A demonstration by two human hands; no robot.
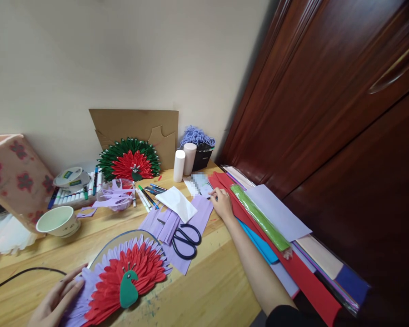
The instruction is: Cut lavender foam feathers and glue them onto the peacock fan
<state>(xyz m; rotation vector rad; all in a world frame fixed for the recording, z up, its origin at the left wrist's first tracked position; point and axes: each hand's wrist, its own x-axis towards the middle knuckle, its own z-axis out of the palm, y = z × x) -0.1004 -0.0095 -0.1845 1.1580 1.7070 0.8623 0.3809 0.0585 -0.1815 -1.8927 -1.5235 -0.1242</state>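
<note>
A paper peacock (143, 268) with red and lilac crepe feathers and a green body lies on the table at the bottom. My left hand (59, 295) grips its left edge, fingers closed over the lilac feathers. Farther right, my right hand (222, 204) reaches to the red paper (236, 204), beside a small printed card (203, 180). Its fingers are bent together, and a small dark thing shows at their tips, too small to name. Between the hands, black-handled scissors (187, 240) rest on lilac crepe paper (199, 213), near a folded white sheet (177, 203).
A green and red peacock (131, 159) leans on cardboard (132, 122). Two white bottles (179, 167) stand before a black box (202, 156) with purple yarn. On the left are a bowl (57, 221), markers (71, 195) and a flowered box (18, 172). Green rolled paper (259, 218) lies right.
</note>
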